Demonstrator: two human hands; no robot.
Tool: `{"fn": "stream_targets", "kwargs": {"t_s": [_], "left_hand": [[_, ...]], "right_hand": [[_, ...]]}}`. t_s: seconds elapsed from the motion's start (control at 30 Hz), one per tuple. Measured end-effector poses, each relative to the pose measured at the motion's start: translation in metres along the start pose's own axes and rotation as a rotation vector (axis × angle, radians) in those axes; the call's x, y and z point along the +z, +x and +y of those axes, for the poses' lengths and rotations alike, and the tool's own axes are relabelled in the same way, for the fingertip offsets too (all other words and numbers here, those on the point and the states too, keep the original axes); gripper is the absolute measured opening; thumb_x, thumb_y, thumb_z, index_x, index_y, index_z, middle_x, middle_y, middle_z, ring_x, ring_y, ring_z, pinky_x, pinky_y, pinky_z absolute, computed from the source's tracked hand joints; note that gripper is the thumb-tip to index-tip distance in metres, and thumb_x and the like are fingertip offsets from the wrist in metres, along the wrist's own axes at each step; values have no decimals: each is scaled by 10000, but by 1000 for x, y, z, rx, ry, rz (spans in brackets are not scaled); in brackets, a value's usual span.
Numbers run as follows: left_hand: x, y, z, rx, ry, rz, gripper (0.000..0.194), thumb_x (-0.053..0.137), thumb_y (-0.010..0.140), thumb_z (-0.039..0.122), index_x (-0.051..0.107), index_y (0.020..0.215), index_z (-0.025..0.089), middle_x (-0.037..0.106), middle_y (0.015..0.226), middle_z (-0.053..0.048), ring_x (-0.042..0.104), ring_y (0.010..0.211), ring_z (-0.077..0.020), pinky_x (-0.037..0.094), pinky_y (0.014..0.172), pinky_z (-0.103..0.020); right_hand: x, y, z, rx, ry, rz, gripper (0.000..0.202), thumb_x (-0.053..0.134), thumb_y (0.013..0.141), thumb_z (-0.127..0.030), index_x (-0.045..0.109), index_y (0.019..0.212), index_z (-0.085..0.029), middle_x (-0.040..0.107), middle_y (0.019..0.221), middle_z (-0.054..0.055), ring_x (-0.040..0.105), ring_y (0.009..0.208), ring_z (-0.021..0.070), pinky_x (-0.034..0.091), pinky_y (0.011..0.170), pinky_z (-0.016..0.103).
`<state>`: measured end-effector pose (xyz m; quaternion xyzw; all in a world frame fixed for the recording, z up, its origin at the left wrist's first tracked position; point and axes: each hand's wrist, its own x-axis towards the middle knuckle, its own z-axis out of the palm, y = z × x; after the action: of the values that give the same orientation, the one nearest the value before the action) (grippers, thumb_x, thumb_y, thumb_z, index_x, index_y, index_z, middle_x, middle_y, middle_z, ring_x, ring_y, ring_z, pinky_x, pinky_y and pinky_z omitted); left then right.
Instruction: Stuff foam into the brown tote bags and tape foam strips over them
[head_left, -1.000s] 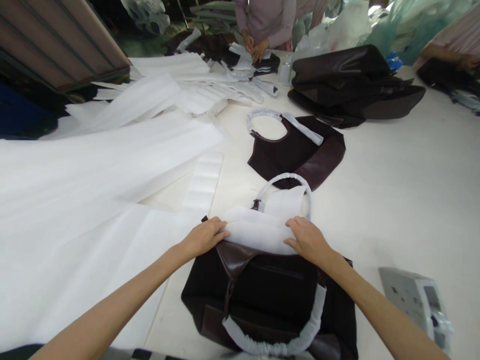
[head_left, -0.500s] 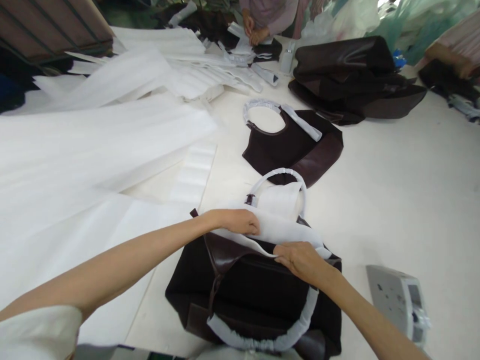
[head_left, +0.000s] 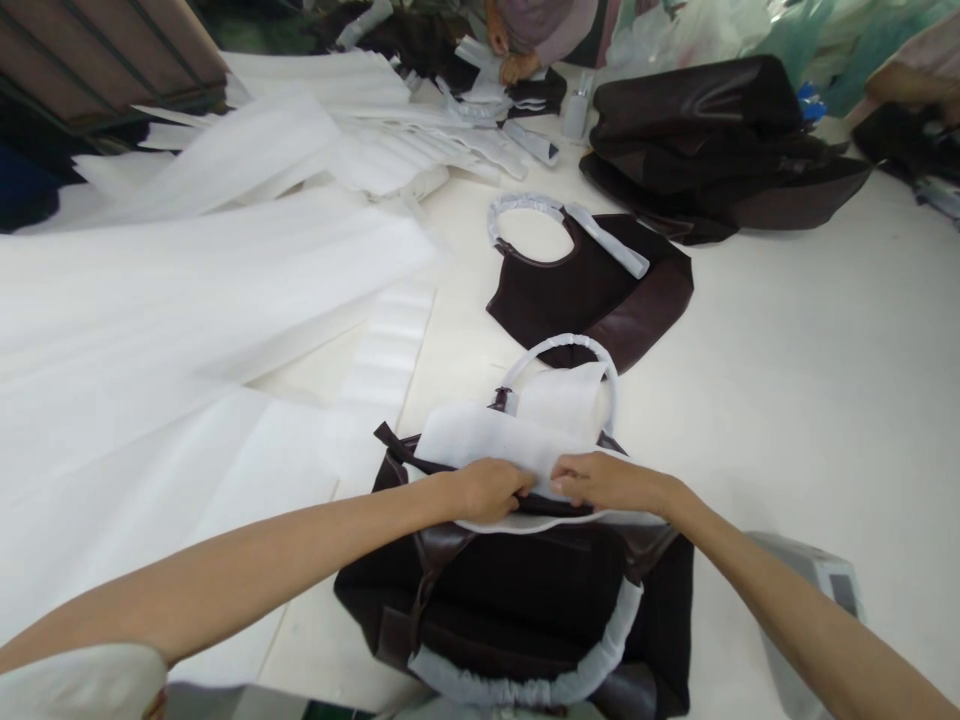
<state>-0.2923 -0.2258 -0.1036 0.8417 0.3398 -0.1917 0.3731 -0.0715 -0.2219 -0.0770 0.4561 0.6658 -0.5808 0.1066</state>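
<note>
A dark brown handbag (head_left: 517, 580) stands in front of me, its front handle (head_left: 525, 690) wrapped in pale covering and hanging down toward me. White foam sheet (head_left: 480, 435) pokes out of its mouth, and more lies over the back handle (head_left: 574, 342). Along the opening runs a dark zipper strip (head_left: 409, 455), its loose end sticking out at the left. My left hand (head_left: 491, 490) is closed on this strip. Close beside it, my right hand (head_left: 607, 482) has its fingers curled at the same opening; what they pinch is hidden.
Large white foam sheets (head_left: 187, 290) cover the left of the table. Another brown bag (head_left: 600, 290) lies flat beyond mine, with a pile of dark bags (head_left: 705, 140) behind it. A grey box-like device (head_left: 802, 580) sits at right, partly behind my forearm. Co-workers' hands (head_left: 517, 65) show at the far side.
My left hand has come down and toward me, onto the dark strip. My right hand has shifted slightly up from the front edge. The white sheet's front edge now lies folded toward me.
</note>
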Motion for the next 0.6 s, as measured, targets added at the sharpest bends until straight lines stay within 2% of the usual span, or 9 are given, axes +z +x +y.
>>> {"fn": "stream_targets", "kwargs": {"t_s": [0.03,0.1,0.17,0.3,0.47,0.6], "left_hand": [[2,-1,2,-9,1,4,229,564,857,210,679,1054,228,730,1019,-67,694,924,-257,511,788,-318],[6,-4,5,-10,15,27,228,562,866,208,677,1062,228,732,1016,-69,701,924,-261,518,784,-325],[9,-6,7,4,33,48,239,549,879,201,676,1081,210,732,1014,-84,703,939,-269,527,797,-336],[12,-7,9,-3,71,43,262,535,899,195,671,1123,192,728,1037,-104,705,968,-284,545,811,-354],[14,-7,10,3,102,34,280,513,914,176,652,1156,198,724,1050,-100,704,980,-292,552,808,-369],[16,-7,9,10,104,28,260,505,909,157,651,1121,193,724,1038,-91,704,966,-291,547,762,-355]], "right_hand": [[2,4,2,-4,-130,98,287,587,923,-349,630,1150,-178,686,1102,91,663,978,230,529,878,354],[8,11,5,-39,-372,303,433,653,853,-229,567,1273,-172,623,1224,127,620,1104,262,510,944,390],[13,18,9,-71,-514,426,532,669,837,-210,511,1344,-175,559,1319,155,562,1202,291,493,988,431],[18,28,15,-41,-616,455,547,721,822,-279,523,1322,-176,582,1276,155,553,1185,323,485,980,470],[13,38,18,20,-608,493,501,750,804,-347,576,1239,-169,594,1167,139,576,1097,307,476,932,444],[8,43,18,28,-575,495,333,739,803,-376,632,1045,-175,601,1095,128,585,1013,285,472,881,403]]}}
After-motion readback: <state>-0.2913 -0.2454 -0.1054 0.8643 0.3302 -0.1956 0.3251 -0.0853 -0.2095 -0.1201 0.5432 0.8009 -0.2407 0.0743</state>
